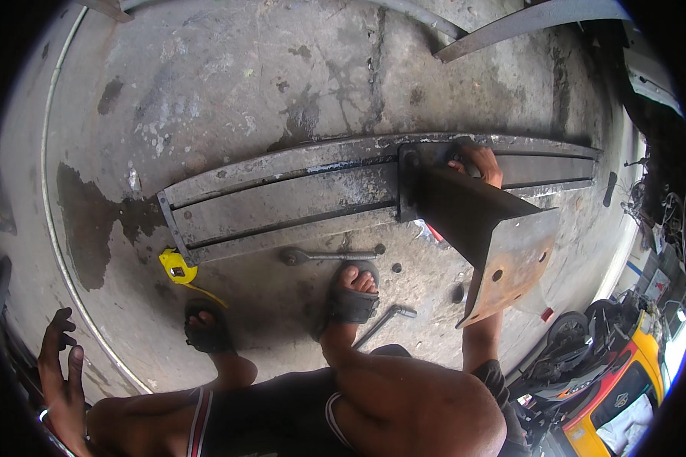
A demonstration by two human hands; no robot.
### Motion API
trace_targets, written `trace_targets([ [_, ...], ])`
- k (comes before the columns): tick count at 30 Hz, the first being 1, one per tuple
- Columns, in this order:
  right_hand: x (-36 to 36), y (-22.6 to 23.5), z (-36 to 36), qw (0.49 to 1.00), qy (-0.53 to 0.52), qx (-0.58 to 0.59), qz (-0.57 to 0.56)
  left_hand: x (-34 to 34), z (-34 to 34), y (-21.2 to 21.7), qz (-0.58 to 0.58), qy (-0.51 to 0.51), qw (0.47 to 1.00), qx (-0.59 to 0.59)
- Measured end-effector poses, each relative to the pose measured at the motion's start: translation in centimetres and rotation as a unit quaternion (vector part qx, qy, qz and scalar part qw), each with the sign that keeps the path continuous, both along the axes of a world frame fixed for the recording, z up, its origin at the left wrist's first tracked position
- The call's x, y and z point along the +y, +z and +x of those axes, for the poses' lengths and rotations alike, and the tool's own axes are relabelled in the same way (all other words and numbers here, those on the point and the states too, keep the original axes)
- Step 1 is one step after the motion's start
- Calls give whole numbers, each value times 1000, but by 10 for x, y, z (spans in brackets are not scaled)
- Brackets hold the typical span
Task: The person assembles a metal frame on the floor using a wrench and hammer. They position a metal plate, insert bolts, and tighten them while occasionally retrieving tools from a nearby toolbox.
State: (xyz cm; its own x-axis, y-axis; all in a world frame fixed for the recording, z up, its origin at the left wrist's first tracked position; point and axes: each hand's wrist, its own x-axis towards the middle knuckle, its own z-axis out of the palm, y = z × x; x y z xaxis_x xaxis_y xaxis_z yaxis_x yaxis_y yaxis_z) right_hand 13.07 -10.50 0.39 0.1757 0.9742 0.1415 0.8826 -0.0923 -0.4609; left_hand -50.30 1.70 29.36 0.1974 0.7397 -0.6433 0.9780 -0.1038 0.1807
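Head view: two hands [476, 164] [61, 373], two wrenches [328, 256] [385, 320], one tape measure [177, 266].

Your right hand [476, 161] reaches forward over a rusty steel bracket [489, 228], fingers curled on the top of it where it meets the long flat steel beam [282, 198] lying across the stained concrete floor [229, 84]. Whether that grip is closed tight you cannot tell, since the bracket hides most of the hand. Your left hand [59, 365] hangs free at the lower left, fingers spread, touching nothing. Your sandalled feet rest just short of the beam, with a spanner [324, 257] and a yellow tape measure [177, 268] on the floor near them.
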Motion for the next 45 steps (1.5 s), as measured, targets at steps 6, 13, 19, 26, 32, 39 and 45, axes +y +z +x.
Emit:
trace_targets([
  [6,-6,-8,6,999,33,7,3,1,0,-2,-7,-17,1000,-10],
  [13,-67,-34,37,972,-175,153,-28,-1,50,-56,-21,87,981,-170],
  [19,-112,47,-2,632,-385,666,92,-72,217,-154,-244,66,855,-452],
  [26,-109,116,-26,635,-394,625,224,-126,383,-142,-273,173,663,-675],
  [32,-88,141,-5,795,-107,578,151,-113,383,-125,-200,197,689,-668],
  [39,-72,146,-40,782,-127,594,138,-94,378,-122,-224,202,706,-641],
  [45,-37,149,-55,811,-36,574,110,-59,352,-106,-276,281,667,-632],
])
